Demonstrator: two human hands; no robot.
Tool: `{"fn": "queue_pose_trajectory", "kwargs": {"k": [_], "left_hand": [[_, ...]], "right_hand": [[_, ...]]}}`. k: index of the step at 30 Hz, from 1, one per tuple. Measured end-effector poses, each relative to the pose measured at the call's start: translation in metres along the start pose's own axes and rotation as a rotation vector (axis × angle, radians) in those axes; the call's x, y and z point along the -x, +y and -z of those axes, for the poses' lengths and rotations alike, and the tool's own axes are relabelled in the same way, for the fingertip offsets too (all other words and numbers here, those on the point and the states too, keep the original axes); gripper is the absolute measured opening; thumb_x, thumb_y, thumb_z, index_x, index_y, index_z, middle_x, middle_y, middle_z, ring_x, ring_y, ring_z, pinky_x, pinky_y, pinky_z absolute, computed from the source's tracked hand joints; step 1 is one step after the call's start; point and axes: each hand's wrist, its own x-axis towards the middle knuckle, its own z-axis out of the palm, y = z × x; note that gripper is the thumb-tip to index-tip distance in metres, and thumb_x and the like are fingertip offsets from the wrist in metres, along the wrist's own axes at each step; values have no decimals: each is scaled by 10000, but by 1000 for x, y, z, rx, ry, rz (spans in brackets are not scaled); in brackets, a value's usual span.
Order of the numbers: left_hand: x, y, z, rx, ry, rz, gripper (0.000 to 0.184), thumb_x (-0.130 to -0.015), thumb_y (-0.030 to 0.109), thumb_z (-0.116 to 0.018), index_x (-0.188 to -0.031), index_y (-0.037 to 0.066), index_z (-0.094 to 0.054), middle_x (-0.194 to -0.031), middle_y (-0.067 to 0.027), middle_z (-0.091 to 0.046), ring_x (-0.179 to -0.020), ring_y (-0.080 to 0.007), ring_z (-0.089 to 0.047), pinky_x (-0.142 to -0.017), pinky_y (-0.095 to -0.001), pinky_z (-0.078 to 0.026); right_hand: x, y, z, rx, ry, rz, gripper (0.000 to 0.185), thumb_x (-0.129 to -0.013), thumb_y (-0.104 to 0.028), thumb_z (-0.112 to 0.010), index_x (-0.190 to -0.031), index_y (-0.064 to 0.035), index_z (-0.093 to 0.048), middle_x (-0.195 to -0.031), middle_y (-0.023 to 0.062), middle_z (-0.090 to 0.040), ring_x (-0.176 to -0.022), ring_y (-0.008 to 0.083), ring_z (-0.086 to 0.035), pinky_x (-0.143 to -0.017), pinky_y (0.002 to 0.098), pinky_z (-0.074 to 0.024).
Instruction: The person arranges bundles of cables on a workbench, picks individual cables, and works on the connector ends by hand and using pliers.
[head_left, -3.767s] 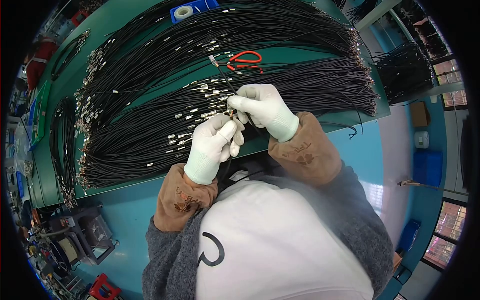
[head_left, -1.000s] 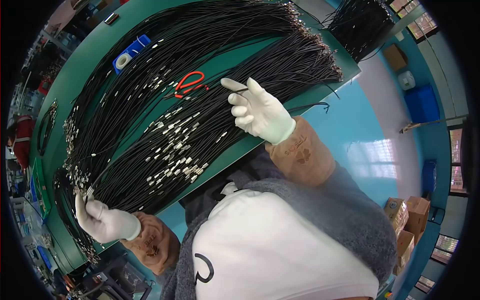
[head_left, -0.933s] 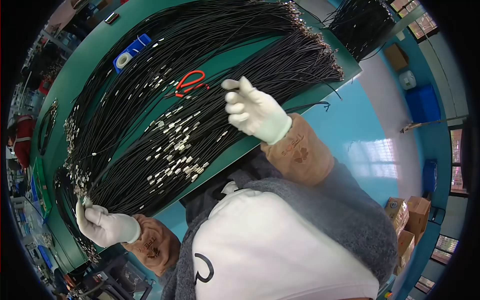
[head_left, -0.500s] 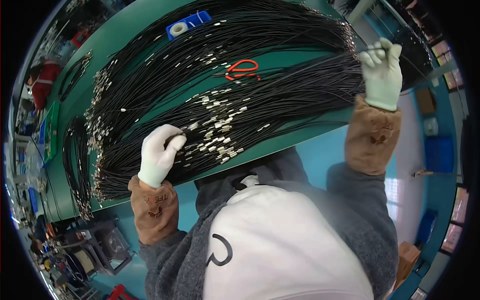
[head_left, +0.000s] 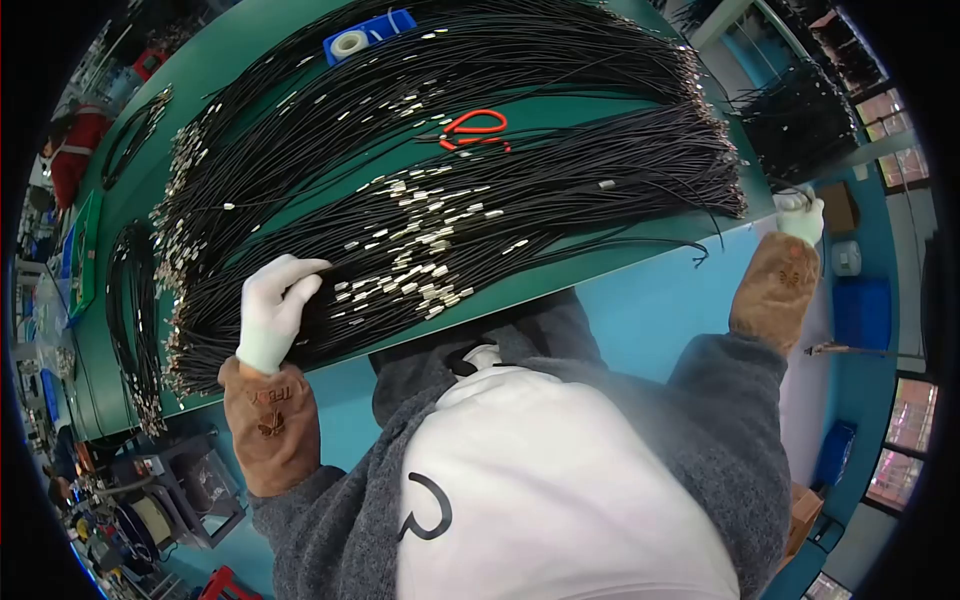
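Note:
Long black cables (head_left: 560, 180) with small white tags lie in wide bundles across the green table. Over the left part of the near bundle is my left hand (head_left: 272, 308), in a white glove, its thumb and index finger apart with nothing visible between them. At the far right, just past the table's corner, my gloved right hand (head_left: 800, 214) is closed at a thin black cable; its fingertips are small and partly hidden. Red-handled scissors (head_left: 474, 130) lie between the two large bundles, touched by neither hand.
A blue tray (head_left: 370, 36) with a white tape roll (head_left: 349, 44) sits at the back. Smaller cable loops (head_left: 130, 310) and a green bin (head_left: 84, 245) are at the left. More cables (head_left: 800, 125) hang at the right. A person in red (head_left: 78, 158) is at far left.
Since half a second ago my right hand has moved down and outward past the table's corner. My left hand has shifted slightly left, and its thumb and index finger have opened. The view has shifted slightly.

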Motion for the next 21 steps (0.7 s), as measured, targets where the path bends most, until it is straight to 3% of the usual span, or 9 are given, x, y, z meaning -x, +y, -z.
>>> {"fn": "queue_pose_trajectory", "kwargs": {"k": [3, 5, 8, 10, 12, 13, 17, 20, 21], "left_hand": [[9, 13, 13, -72, 35, -49, 141, -759, -2, -644, -886, -12, -705, -776, -59, -624, -687, -191, -538, -662, -282, -434], [24, 10, 33, -291, 39, -52, 129, -755, -11, -640, -867, -18, -703, -775, -64, -616, -675, -191, -527, -647, -274, -422], [57, 14, 56, -245, 104, 110, 133, -740, -29, -623, -852, -32, -694, -773, -63, -617, -667, -177, -518, -629, -264, -408], [77, 24, 75, -167, 91, 223, 136, -722, -32, -610, -833, -50, -686, -782, -65, -611, -658, -154, -503, -617, -259, -395], [96, 24, 96, 54, 119, 286, 165, -716, -35, -562, -848, -51, -659, -779, -68, -587, -659, -134, -494, -602, -235, -388], [98, 19, 98, 51, 123, 293, 165, -716, -35, -562, -848, -51, -659, -779, -68, -587, -659, -134, -494, -602, -235, -388], [58, 18, 65, 587, 272, 88, 230, -710, -44, -474, -897, -5, -602, -793, -80, -559, -600, -117, -457, -536, -197, -362], [16, 27, 16, 695, 143, 141, 183, -785, -32, -500, -935, -9, -602, -891, -93, -590, -621, -104, -474, -538, -192, -380], [4, 41, -9, 688, 176, 163, 156, -816, -6, -516, -946, -7, -603, -933, -106, -604, -632, -112, -494, -550, -198, -408]], "right_hand": [[18, -50, 59, 134, 156, -3, 225, -1006, -292, -483, -1028, -108, -611, -834, 23, -542, -550, 99, -367, -452, 238, -302], [34, -83, 111, 219, 185, -149, 224, -1001, -302, -497, -1055, -117, -612, -855, 26, -560, -547, 103, -382, -441, 240, -294], [54, -106, 197, 380, 310, -158, 225, -968, -285, -517, -1056, -125, -647, -801, 15, -567, -531, 94, -396, -439, 237, -302], [94, -76, 133, 618, 694, 114, 244, -949, -285, -526, -1053, -122, -674, -717, 0, -553, -503, 82, -382, -431, 230, -293], [123, -48, 45, 821, 812, 319, 263, -929, -285, -535, -1049, -119, -700, -633, -14, -540, -476, 71, -369, -424, 224, -284], [134, -36, 1, 846, 719, 349, 273, -919, -285, -540, -1048, -117, -713, -591, -21, -533, -462, 65, -362, -420, 221, -279], [173, 26, -142, 839, 15, 178, 303, -952, -222, -526, -1151, -46, -671, -688, 6, -622, -454, 24, -371, -403, 155, -237], [238, 71, -238, 784, -503, -44, 361, -922, -153, -508, -1243, -14, -596, -679, 29, -643, -427, 33, -393, -379, 158, -281], [263, 86, -262, 835, -603, -130, 326, -903, -134, -512, -1182, -9, -626, -664, 28, -638, -423, 38, -399, -379, 162, -276]]}}
